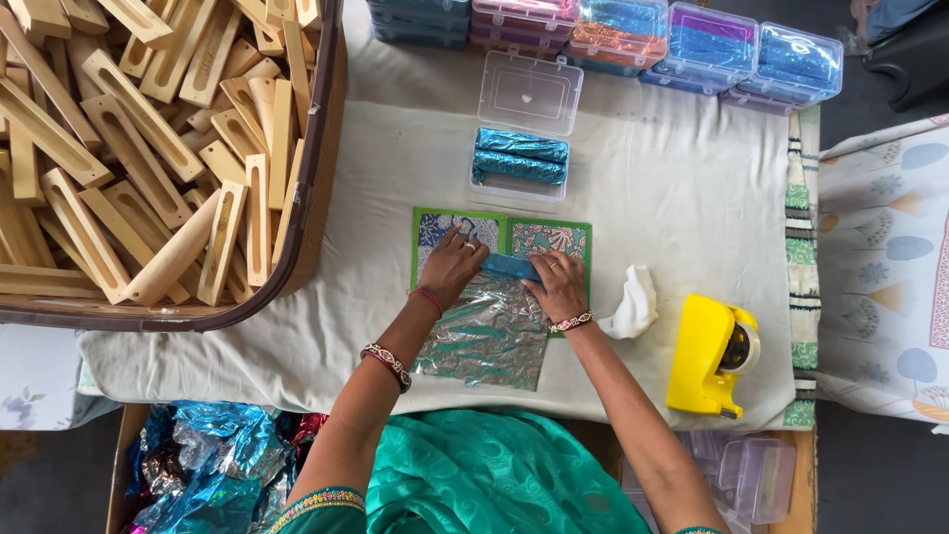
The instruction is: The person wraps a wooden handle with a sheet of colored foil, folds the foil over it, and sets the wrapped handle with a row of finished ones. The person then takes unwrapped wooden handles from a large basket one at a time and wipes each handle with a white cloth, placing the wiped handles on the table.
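Note:
Both my hands rest on a long piece wrapped in blue foil (511, 267) at the far edge of a shiny foil sheet (486, 339). My left hand (453, 265) grips its left end and my right hand (557, 284) presses on its right end. The sheet lies on a green-bordered patterned mat (557, 234). Beyond the mat stands an open clear plastic box (521, 170) with two blue-wrapped pieces (522, 145) inside, its lid tipped back.
A big case of bare wooden holders (148, 138) fills the left. Stacked clear boxes of wrapped pieces (707, 49) line the far edge. A yellow tape dispenser (710, 356) and a white cloth (635, 303) lie to the right. Foil scraps (203, 465) sit in a carton below.

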